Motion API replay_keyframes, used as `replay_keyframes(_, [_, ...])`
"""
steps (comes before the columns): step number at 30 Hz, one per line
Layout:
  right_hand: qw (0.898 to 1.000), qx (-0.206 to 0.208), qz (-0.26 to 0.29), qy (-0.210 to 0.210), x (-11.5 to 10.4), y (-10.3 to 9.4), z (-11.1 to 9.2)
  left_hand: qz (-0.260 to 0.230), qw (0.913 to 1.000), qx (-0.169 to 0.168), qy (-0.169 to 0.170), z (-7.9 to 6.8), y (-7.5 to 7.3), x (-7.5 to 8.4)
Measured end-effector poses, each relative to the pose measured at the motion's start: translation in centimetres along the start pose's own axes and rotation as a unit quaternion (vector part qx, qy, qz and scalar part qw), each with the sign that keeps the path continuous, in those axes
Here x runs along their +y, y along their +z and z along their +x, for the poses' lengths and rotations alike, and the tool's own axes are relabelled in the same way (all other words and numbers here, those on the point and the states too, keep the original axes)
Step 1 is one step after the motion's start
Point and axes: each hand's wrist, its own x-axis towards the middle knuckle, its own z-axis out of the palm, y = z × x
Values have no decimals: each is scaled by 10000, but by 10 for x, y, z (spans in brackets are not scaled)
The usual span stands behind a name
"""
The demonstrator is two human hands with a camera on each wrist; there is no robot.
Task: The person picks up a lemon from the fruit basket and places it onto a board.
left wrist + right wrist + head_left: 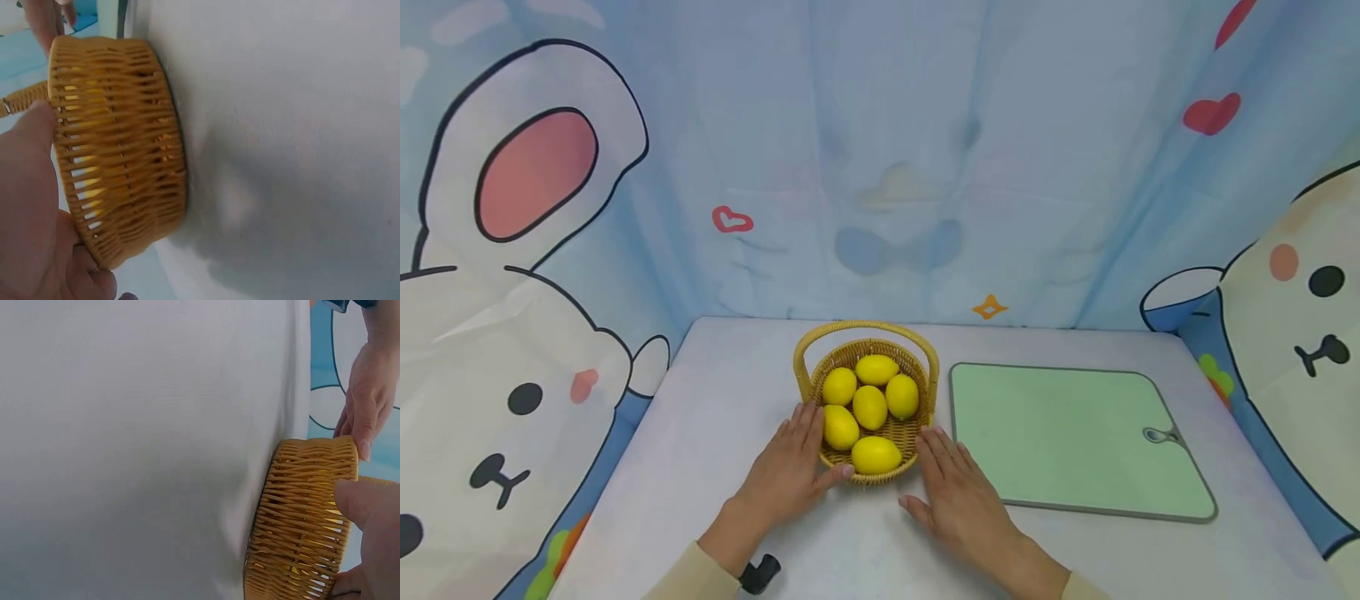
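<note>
Several yellow lemons [870, 408] lie in a woven wicker basket [895, 430] with a tall arched handle [867, 326]. My left hand [786, 462] rests against the basket's front left side, its fingers mostly straight along the rim and the thumb by the front edge. On the other side, my right hand [962, 500] has its straight fingertips at the front right rim, thumb spread apart. Both wrist views show the basket's woven wall [119, 144] sitting on the table, lemons glimpsed yellow through its gaps. Parts of the fingers are hidden behind the basket there.
A pale green cutting board [1067, 437] with a grey edge lies flat to the right of the basket. White cloth covers the table [730, 400]. Behind it hangs a blue curtain [880, 167] with cartoon prints. A black strap piece [760, 575] shows by the left wrist.
</note>
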Motion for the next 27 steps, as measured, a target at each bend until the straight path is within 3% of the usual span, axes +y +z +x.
replay_keyframes(11, [9990, 277, -127, -328, 5, -14, 18, 260, 9996, -66, 23, -2, -2, -5])
replay_keyframes(16, [9966, 569, 232, -547, 2, -26, 38, 379, 9991, -174, 115, -1, -11, -7])
replay_keyframes(20, [9913, 116, 1236, -436, 0, -37, 62, 283, 9992, -240, 112, -1, -10, -7])
replay_keyframes(23, [9748, -471, 2153, -332, 2, -41, 77, 177, 9995, -227, 101, -1, -8, -6])
replay_keyframes(27, [9501, -1143, 2873, -412, 7, -39, 92, 126, 9997, -207, 88, 0, -7, -5])
